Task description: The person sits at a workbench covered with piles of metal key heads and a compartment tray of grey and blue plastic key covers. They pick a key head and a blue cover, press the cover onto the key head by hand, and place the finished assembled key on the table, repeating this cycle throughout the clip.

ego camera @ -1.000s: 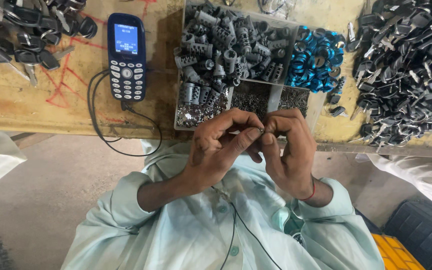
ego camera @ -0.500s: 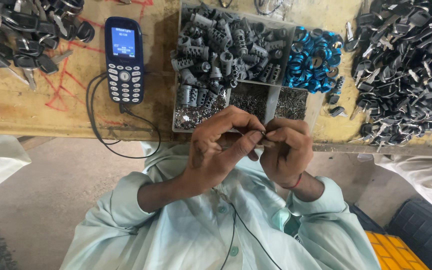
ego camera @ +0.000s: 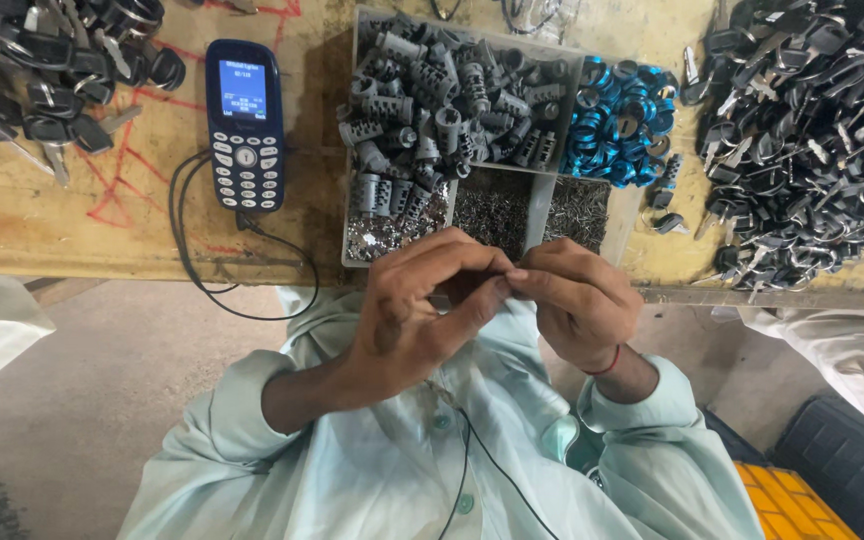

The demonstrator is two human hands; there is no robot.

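Fingertips of left hand [ego camera: 417, 310] and right hand [ego camera: 577, 305] pinched together (knuckles bent).

Even, soft daylight fills the view — bright on the wooden bench [ego camera: 82, 230] toward 12 o'clock, dimmer on the floor at 8 o'clock. Shadows are faint. The phone screen [ego camera: 243, 90] glows without glare. Focus is sharp at centre; edges bow outward — wide-lens distortion at 3 and 9 o'clock.
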